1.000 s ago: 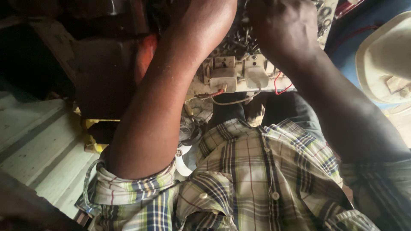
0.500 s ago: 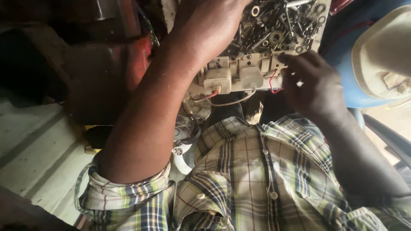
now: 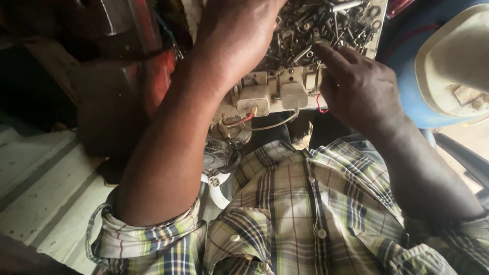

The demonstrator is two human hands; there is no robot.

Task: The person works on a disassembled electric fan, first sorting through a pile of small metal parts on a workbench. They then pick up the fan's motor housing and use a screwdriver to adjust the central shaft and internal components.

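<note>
A shallow tray (image 3: 379,30) heaped with several dark screws, bolts and washers (image 3: 326,20) lies in front of me. White switch blocks (image 3: 275,91) line its near edge, with a red wire (image 3: 243,120) and a pale cable hanging below. My left hand (image 3: 234,35) rests palm down on the left of the heap, its fingers cut off by the frame's top. My right hand (image 3: 356,86) is at the tray's right side. Its index finger reaches into the screws, the other fingers are curled and the thumb is hidden. My plaid shirt (image 3: 305,219) fills the foreground.
A blue drum (image 3: 402,66) with a cream lid (image 3: 458,56) stands at the right. A dark red metal body (image 3: 147,66) is at the left. A small fan with a white base (image 3: 216,158) sits under my left forearm. Pale boards (image 3: 46,193) lie at lower left.
My right hand dropped from the top of the tray to below its right edge, then came back up onto the screws. My left hand stayed on the heap.
</note>
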